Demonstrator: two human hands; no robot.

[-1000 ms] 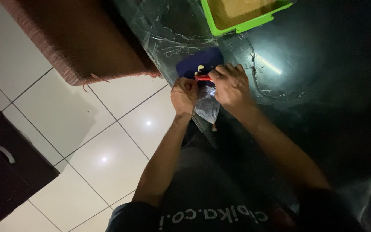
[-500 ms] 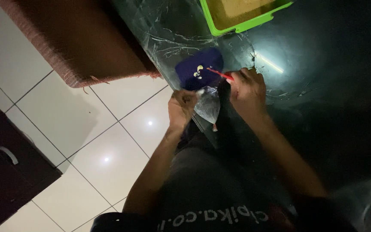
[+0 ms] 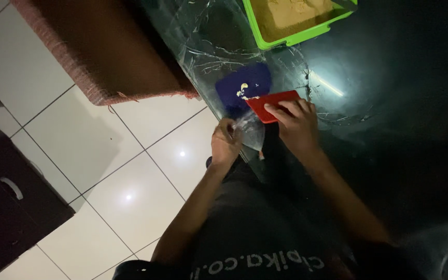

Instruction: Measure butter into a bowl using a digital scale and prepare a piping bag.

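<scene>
My right hand (image 3: 296, 124) holds a flat red scraper (image 3: 271, 103) and presses it down on the dark glass table (image 3: 390, 114). Its edge meets a small heap of pale crumbs on a dark blue mat (image 3: 245, 89). My left hand (image 3: 225, 142) pinches the mouth of a small clear plastic bag (image 3: 251, 130) at the table's edge, just below the scraper. The bag hangs between both hands.
A green tray (image 3: 294, 37) filled with yellow-brown powder lies at the far side of the table. A brown woven mat (image 3: 110, 52) covers the white tiled floor (image 3: 130, 171) to the left. A dark cabinet with handles (image 3: 1, 197) stands at the lower left.
The red scraper has come flat into view and slid onto the blue mat against the crumbs. My right hand has moved away from the bag's mouth; my left hand still holds the bag.
</scene>
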